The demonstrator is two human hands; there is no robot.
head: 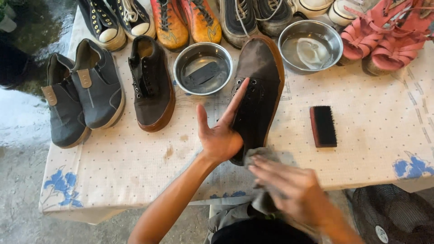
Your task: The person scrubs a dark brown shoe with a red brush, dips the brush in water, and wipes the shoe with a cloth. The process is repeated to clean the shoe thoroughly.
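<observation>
The person is in the middle of wiping down a dark brown shoe (258,86) that lies at the centre of the frame, toe pointing to the top, on the bench (370,149) with its dotted cloth. The left hand (220,131) is spread open and pressed flat against the shoe's left flank, fingers stretched up beside the laces, bracing it rather than gripping it. The right hand (289,190), low and right of centre, is blurred by motion and appears bunched around a grey cloth (260,156) that touches the heel end of the shoe; how tightly it is held I cannot tell.

Just beyond the shoe's toe, upper centre, stand two steel bowls: the left bowl (203,68) holds water with something dark sunk in it, the right bowl (310,45) holds cloudy water and a pale lump. A dark brush (323,126) lies apart to the right of the shoe. Its matching shoe (151,86) sits to the left, with a grey pair (83,90) further left and more shoes lined along the top edge.

I'd judge the cleaning is at the rubbing stage, at the heel. Going on would call for the bracing hand to hold firm while the cloth works towards the toe.
</observation>
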